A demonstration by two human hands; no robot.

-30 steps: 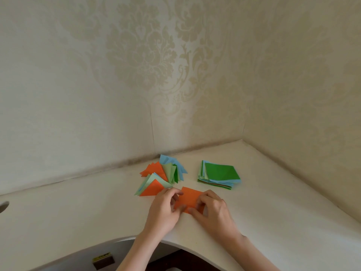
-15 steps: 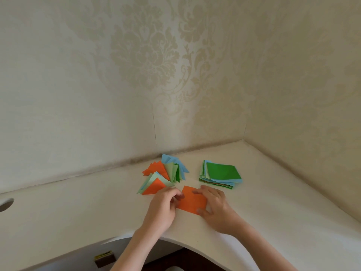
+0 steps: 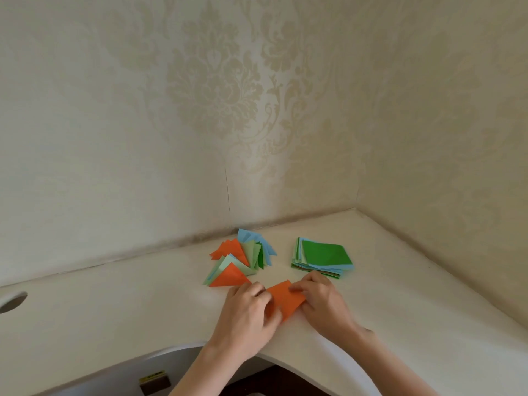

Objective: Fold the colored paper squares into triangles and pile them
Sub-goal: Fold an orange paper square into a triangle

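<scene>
An orange paper square (image 3: pixel 285 302) lies on the white desk (image 3: pixel 114 310) near its front edge, turned like a diamond. My left hand (image 3: pixel 247 315) pinches its left side and my right hand (image 3: pixel 325 305) presses its right side and far corner. Behind the left hand sits a loose pile of folded triangles (image 3: pixel 238 260) in orange, light green, dark green and blue. To the right of that pile stands a stack of unfolded squares (image 3: pixel 323 260) with a dark green sheet on top.
Wallpapered walls meet in a corner behind the desk at the right. A round cable hole (image 3: pixel 11 301) is cut in the desk at the far left. The desk's front edge curves inward below my wrists, with a dark gap underneath.
The orange sheet has turned from lying flat between both hands to a diamond pose. My right hand has shifted up to its right side and far corner.
</scene>
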